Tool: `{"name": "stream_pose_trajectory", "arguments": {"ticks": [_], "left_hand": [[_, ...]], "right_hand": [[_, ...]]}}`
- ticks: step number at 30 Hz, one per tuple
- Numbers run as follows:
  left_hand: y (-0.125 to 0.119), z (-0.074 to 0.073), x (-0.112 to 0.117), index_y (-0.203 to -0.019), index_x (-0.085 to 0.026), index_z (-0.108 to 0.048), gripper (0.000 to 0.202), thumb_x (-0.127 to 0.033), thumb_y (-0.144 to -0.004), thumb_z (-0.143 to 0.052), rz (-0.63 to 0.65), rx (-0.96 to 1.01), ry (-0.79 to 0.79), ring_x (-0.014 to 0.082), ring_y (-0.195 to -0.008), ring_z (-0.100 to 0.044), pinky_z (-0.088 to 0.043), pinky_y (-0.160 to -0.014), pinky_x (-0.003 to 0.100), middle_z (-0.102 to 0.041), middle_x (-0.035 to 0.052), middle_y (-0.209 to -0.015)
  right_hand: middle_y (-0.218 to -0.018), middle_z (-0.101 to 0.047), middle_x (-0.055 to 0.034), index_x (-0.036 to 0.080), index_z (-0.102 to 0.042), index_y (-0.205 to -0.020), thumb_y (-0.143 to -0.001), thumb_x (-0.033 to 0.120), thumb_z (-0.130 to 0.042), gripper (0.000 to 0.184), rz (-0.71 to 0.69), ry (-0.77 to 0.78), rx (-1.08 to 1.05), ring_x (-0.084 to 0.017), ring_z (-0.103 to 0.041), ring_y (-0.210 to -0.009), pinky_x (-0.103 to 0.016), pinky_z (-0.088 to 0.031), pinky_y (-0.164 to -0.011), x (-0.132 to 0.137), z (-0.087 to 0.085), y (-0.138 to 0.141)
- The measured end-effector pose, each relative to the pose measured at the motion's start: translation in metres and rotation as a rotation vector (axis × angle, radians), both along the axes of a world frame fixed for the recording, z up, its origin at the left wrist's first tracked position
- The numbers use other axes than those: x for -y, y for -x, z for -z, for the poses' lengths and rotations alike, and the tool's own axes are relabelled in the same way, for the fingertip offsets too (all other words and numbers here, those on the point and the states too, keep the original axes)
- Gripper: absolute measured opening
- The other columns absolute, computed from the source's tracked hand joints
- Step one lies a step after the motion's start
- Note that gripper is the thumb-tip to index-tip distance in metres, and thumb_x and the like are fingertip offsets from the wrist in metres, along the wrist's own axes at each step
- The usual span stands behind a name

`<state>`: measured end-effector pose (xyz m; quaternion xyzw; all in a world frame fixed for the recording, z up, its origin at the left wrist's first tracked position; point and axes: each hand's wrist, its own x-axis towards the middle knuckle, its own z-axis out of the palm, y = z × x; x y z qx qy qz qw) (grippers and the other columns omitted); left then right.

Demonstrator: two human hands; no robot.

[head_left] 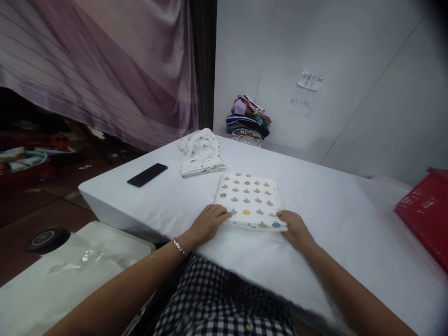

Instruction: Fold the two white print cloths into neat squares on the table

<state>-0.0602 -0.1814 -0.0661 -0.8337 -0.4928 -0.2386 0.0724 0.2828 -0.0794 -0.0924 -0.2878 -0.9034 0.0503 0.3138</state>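
Observation:
A white cloth (pixel 247 196) with rows of grey prints and a few green, yellow and blue ones lies folded into a neat square on the white-covered table (pixel 325 210). My left hand (pixel 209 223) grips its near left corner, thumb on top. At the near right corner, my right hand (pixel 296 228) pinches the edge in the same way. Fingertips under the fabric are hidden. Just beyond and to the left sits a second white printed cloth (pixel 203 151), loosely bunched over a folded lower part.
A black phone (pixel 147 175) lies on the table's left part. Folded garments (pixel 248 119) are stacked by the wall at the back. A red plastic basket (pixel 425 210) stands at the right. Purple curtain fabric (pixel 140 70) hangs at the left, above a lower white surface (pixel 87 275).

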Motion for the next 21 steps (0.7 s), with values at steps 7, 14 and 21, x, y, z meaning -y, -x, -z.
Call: {"name": "stream_pose_trajectory", "arguments": {"ticks": [7,14,21], "left_hand": [[0.006,-0.016,0.006,-0.112,-0.021,-0.057,0.034,-0.016,-0.078,-0.051,0.014,0.216,0.161,0.0185,-0.106,-0.051,-0.043,-0.092,0.035,-0.056,0.0072,-0.113],[-0.029,-0.016,-0.037,-0.128,-0.016,-0.046,0.052,-0.045,-0.086,-0.045,-0.3,0.132,0.244,0.0279,-0.133,-0.027,-0.025,-0.107,0.047,-0.036,0.0121,-0.143],[-0.033,0.0,-0.042,-0.137,-0.017,-0.036,0.063,-0.055,-0.086,-0.035,-0.338,-0.014,0.414,0.0261,-0.138,-0.015,-0.015,-0.111,0.047,-0.024,0.0091,-0.149]], "right_hand": [[-0.128,-0.054,-0.0058,0.025,-0.05,-0.124,-0.078,0.012,-0.04,0.049,0.042,0.171,0.039,-0.023,-0.04,-0.126,-0.048,-0.032,-0.104,0.018,-0.019,-0.003],[-0.15,-0.019,-0.0077,0.019,-0.021,-0.144,-0.09,0.049,-0.032,0.063,0.118,0.228,0.252,-0.022,-0.009,-0.139,-0.045,-0.01,-0.112,0.034,-0.05,0.067],[-0.151,-0.014,-0.0108,0.011,-0.023,-0.143,-0.086,0.066,-0.019,0.079,0.247,0.392,0.499,-0.023,-0.004,-0.139,-0.042,-0.005,-0.111,0.029,-0.032,0.069]]}}
